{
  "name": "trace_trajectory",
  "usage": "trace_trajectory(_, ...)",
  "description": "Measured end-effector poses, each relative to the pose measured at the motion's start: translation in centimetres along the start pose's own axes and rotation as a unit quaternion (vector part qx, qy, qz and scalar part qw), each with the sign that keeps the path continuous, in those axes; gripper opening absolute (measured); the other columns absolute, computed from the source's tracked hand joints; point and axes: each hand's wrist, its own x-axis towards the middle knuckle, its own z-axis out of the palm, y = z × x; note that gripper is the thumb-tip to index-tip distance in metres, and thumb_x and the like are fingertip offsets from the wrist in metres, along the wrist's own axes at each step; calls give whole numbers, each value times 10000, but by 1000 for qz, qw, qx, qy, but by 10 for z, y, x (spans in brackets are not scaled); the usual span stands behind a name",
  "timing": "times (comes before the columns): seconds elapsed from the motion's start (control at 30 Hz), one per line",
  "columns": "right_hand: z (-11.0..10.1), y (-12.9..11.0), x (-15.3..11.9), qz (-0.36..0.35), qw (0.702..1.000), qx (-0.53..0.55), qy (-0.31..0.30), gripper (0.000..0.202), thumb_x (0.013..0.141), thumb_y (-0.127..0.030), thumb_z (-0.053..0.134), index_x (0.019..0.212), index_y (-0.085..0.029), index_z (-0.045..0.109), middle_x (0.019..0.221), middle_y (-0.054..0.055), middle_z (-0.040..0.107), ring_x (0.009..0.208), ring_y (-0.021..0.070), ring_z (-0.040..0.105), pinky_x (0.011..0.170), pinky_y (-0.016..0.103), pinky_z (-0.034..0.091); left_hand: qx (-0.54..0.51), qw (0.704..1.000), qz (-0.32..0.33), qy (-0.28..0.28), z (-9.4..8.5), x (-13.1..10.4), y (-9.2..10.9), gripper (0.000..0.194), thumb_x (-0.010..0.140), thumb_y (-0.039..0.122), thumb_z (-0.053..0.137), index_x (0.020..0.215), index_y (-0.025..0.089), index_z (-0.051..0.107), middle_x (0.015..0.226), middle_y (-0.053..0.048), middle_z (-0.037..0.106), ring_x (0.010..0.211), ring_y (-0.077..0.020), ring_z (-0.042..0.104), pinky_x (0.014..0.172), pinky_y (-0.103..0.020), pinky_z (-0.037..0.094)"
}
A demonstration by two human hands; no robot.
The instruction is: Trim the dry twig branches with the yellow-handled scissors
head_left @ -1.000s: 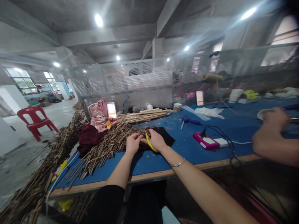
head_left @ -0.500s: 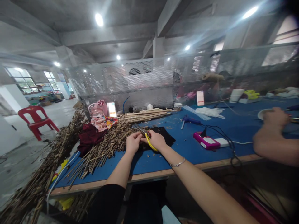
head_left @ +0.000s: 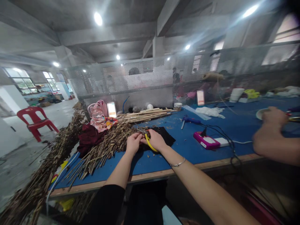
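My right hand (head_left: 156,140) is closed round yellow-handled scissors (head_left: 150,144), whose metal blades point away and to the left over the black cloth. Close against it, my left hand (head_left: 134,143) has its fingers pinched together near the scissors; what they hold, if anything, is too small to make out. A heap of dry brown stalks (head_left: 110,145) lies just left of my hands. Under and beyond my hands is a black cloth (head_left: 165,136) on the blue table (head_left: 185,156).
Behind my hands lie pale wooden sticks (head_left: 150,115). To the right are a blue glue gun (head_left: 191,120), a magenta power socket (head_left: 206,140) and cables. A co-worker's hand (head_left: 273,120) holds a white round thing at far right. A dark red cloth (head_left: 90,137) is at left.
My hands stay almost in place, with the scissors still in my right hand. The view has shifted very slightly.
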Motion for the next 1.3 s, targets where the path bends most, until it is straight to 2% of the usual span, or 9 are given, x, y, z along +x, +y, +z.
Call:
trace_trajectory(0.17, 1, 1, 0, 18, 999, -22, -15, 579, 652, -683, 493, 972, -200, 473, 851, 62, 628, 815, 232, 601, 614, 266, 365, -7, 1000, -3, 4, 1, -2, 3, 315, 646, 342, 649, 859, 110, 657, 776, -78, 679, 618, -128, 601, 569, -232, 486)
trace_trajectory(0.43, -2, -2, 1, 51, 997, -54, -37, 567, 637, -711, 473, 890, -206, 504, 804, 72, 641, 782, 241, 612, 592, 268, 366, -9, 1000, -9, 26, 3, -4, 8, 354, 650, 335, 650, 924, 111, 640, 775, -78, 675, 597, -112, 592, 551, -215, 480)
trace_trajectory(0.57, -1, -1, 1, 47, 996, -66, -27, 584, 628, -719, 472, 910, -208, 504, 814, 77, 643, 784, 245, 610, 615, 281, 370, -6, 999, -5, 33, 4, -3, 8, 327, 669, 346, 627, 904, 119, 626, 769, -74, 671, 601, -116, 600, 559, -222, 483)
trace_trajectory(0.8, 1, 0, -1, 22, 999, -41, -15, 592, 621, -691, 517, 958, -206, 478, 867, 61, 624, 822, 215, 595, 617, 252, 358, 19, 1000, 10, 11, 2, -2, 6, 238, 687, 346, 594, 763, 124, 630, 753, -70, 673, 608, -130, 610, 558, -222, 483)
trace_trajectory(1.1, -1, -1, 0, 23, 999, -38, 3, 552, 640, -678, 511, 943, -218, 481, 833, 43, 631, 806, 221, 600, 610, 258, 350, 62, 997, 37, 31, 0, -1, 2, 299, 697, 353, 589, 883, 129, 656, 762, -68, 683, 639, -139, 606, 559, -212, 463)
trace_trajectory(1.3, 0, 2, 1, 19, 1000, -16, 15, 541, 643, -635, 555, 989, -226, 481, 866, 38, 616, 828, 205, 589, 643, 253, 365, 87, 994, 50, 42, -3, 1, -1, 270, 678, 343, 611, 842, 141, 681, 722, -53, 686, 653, -151, 613, 600, -230, 465)
